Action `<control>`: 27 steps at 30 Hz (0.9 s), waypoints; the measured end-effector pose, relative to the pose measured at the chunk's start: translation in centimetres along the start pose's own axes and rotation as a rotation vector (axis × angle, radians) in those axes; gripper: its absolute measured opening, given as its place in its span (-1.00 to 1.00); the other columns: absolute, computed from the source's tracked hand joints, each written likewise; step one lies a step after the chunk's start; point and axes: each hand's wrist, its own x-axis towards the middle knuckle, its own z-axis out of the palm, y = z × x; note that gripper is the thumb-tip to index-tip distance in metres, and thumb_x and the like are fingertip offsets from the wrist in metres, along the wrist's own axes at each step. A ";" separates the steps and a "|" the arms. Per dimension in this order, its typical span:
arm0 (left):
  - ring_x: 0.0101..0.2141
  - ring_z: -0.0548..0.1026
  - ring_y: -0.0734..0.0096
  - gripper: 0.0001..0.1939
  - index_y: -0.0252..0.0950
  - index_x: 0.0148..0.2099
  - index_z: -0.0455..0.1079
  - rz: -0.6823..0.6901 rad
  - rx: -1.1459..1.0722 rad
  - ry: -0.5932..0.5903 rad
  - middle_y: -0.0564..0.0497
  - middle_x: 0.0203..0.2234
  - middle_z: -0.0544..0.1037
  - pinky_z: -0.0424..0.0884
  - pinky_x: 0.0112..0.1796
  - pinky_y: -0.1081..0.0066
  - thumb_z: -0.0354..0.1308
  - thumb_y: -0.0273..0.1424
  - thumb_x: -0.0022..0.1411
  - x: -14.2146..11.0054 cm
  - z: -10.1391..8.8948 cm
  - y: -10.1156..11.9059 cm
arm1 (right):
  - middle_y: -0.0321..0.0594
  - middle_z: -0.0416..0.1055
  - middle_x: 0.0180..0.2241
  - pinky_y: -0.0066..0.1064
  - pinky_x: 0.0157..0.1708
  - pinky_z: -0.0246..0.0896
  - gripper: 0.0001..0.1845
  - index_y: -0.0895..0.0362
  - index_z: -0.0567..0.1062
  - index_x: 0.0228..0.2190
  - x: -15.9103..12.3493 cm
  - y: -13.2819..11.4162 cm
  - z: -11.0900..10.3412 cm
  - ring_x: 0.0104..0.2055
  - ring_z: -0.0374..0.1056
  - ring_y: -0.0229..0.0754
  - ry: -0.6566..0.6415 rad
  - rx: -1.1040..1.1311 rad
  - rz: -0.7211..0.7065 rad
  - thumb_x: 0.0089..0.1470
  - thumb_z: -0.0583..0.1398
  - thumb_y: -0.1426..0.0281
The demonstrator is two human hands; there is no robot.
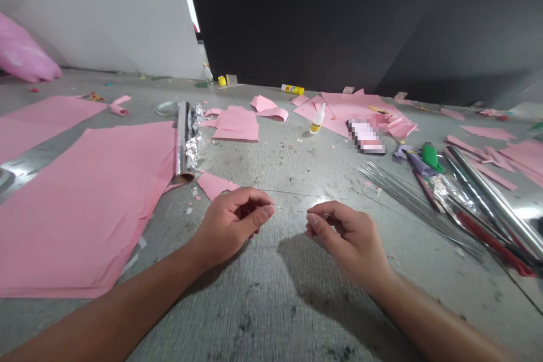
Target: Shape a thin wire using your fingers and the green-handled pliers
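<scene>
A thin wire (pixel 291 210) runs between my two hands above the grey tabletop. My left hand (pixel 231 225) pinches one part of it between thumb and index finger. Thumb and fingertips of my right hand (pixel 348 237) are closed on the wire a short way to the right. The stretch between the hands looks slightly twisted or bumpy, though it is too fine to make out well. Behind the hands another thin wire (pixel 297 194) lies along the table. Just beyond my left hand is a torn scrap of pink paper (pixel 215 185).
Stacked pink sheets (pixel 93 203) and a foil roll (pixel 183 141) lie left. Farther back are a glue bottle (pixel 317 120), a glue stick (pixel 292 89) and a phone (pixel 365 137). A bundle of wires (pixel 419 209) and more foil rolls (pixel 496 198) lie right.
</scene>
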 end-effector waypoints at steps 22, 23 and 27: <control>-0.54 0.32 0.56 -0.86 -0.25 -0.37 0.38 0.206 0.158 -0.039 0.12 -0.56 0.39 0.25 -0.50 0.51 0.10 -0.39 0.26 -0.2 -0.6 0.3 | -0.36 0.36 -0.59 -0.49 -0.49 0.14 -0.84 0.13 0.49 -0.42 0.4 -0.4 -0.2 -0.53 0.25 -0.36 -0.128 -0.079 -0.027 0.14 0.16 0.34; -0.53 0.32 0.56 -0.85 -0.25 -0.38 0.38 0.218 0.187 -0.028 0.12 -0.56 0.40 0.25 -0.50 0.51 0.10 -0.39 0.26 -0.2 -0.7 0.4 | -0.36 0.36 -0.59 -0.50 -0.50 0.14 -0.84 0.13 0.49 -0.42 0.4 -0.4 -0.2 -0.54 0.24 -0.37 -0.130 -0.079 -0.024 0.13 0.16 0.34; -0.52 0.33 0.54 -0.87 -0.24 -0.37 0.38 0.244 0.226 0.021 0.11 -0.55 0.41 0.26 -0.49 0.50 0.10 -0.40 0.26 -0.5 -0.7 0.4 | -0.36 0.36 -0.59 -0.50 -0.52 0.11 -0.83 0.13 0.50 -0.40 0.3 -0.4 -0.2 -0.55 0.22 -0.37 -0.177 -0.070 -0.010 0.13 0.17 0.31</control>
